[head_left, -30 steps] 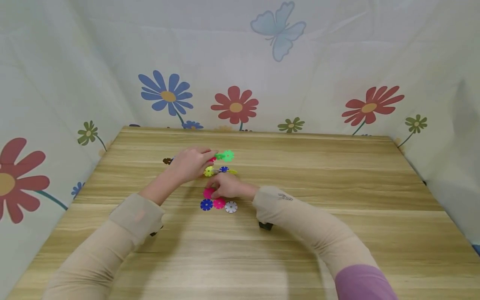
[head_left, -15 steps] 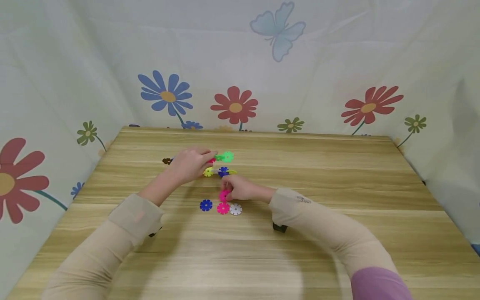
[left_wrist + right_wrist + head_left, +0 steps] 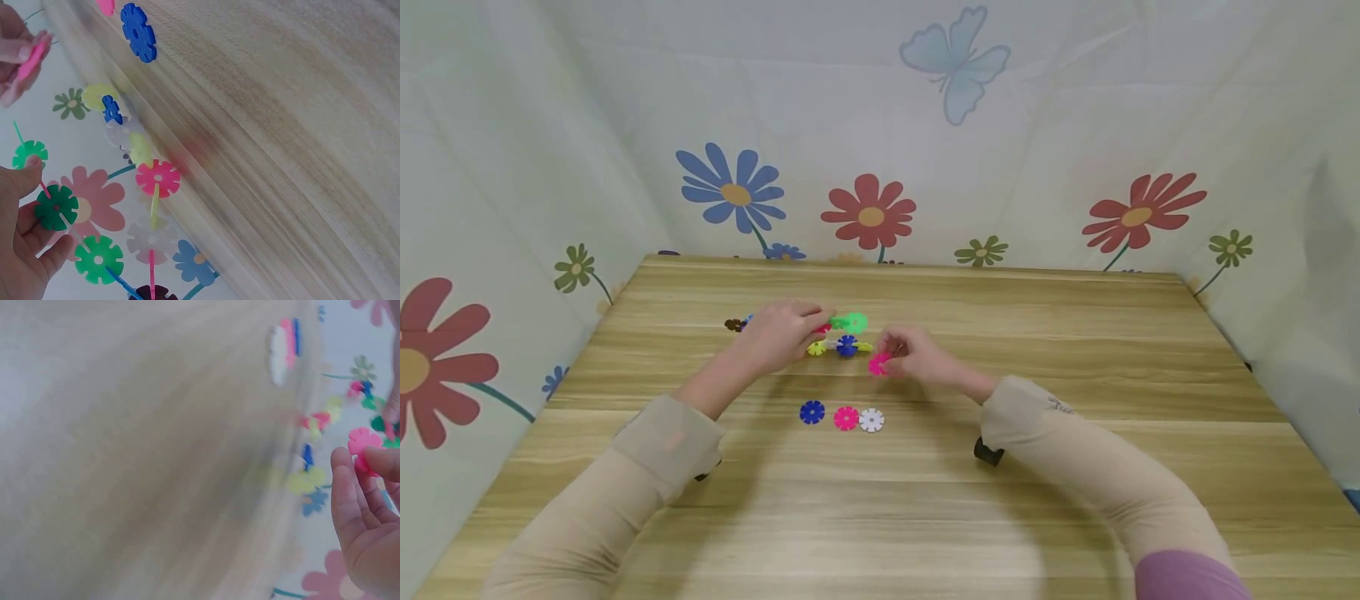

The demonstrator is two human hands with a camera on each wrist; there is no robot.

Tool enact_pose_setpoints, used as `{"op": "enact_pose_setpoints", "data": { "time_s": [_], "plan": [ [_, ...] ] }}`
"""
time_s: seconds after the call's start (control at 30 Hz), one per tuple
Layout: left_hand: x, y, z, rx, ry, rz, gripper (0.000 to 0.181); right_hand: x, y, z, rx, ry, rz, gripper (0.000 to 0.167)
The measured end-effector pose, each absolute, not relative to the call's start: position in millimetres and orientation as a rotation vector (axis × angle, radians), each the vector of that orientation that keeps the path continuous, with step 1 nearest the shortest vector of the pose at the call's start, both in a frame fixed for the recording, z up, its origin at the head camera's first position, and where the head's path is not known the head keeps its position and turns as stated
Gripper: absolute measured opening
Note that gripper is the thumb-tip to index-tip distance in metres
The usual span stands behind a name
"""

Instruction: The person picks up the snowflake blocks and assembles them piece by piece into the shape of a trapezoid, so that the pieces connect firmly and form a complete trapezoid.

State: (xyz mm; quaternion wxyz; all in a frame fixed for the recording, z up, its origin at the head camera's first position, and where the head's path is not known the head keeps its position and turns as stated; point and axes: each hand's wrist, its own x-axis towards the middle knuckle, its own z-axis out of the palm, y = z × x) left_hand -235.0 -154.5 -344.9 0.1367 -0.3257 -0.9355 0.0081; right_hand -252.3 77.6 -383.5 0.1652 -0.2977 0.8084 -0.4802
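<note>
My left hand point(image 3: 781, 335) holds a chain of interlocked notched plastic discs at the back of the table. In the left wrist view its thumb and fingers are around a dark green disc point(image 3: 56, 207), beside a lighter green disc point(image 3: 29, 154). Further along, the chain carries a pink disc point(image 3: 158, 178), a blue disc point(image 3: 847, 346) and several others. To the right of the chain, my right hand point(image 3: 922, 358) pinches a separate pink disc point(image 3: 365, 445) between thumb and fingers, raised off the table and apart from the chain.
Three loose discs lie in front of the hands: a blue one point(image 3: 812, 412), a pink one point(image 3: 846, 418) and a white one point(image 3: 872, 420). They are on a wooden table point(image 3: 1075, 350). A flower-printed curtain point(image 3: 1030, 167) stands behind the table.
The right hand has picked up a pink disc from beside the loose ones and moved it right and farther back. The loose pink and white discs slid slightly right. The left hand hardly moved.
</note>
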Motion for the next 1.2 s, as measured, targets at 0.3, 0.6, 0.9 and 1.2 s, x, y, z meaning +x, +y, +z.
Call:
{"op": "enact_pose_setpoints", "data": {
  "time_s": [0.3,0.6,0.9,1.2],
  "plan": [
    [-232.1,-153.8,-345.8,-0.959,-2.696,0.031,0.035,-257.7,85.0,-361.3,-0.689,2.411,-1.605,0.012],
    [-229.1,-151.5,-344.5,-0.976,-2.685,0.031,0.035,-258.1,81.3,-358.7,-0.682,2.470,-1.625,0.010],
    [-228.5,-150.4,-346.2,-0.983,-2.693,0.048,0.036,-255.1,77.4,-357.4,-0.627,2.449,-1.670,0.011],
    [-226.3,-149.1,-345.9,-0.991,-2.692,0.003,0.036,-253.7,75.9,-360.5,-0.609,2.441,-1.727,0.011]
  ]
}}
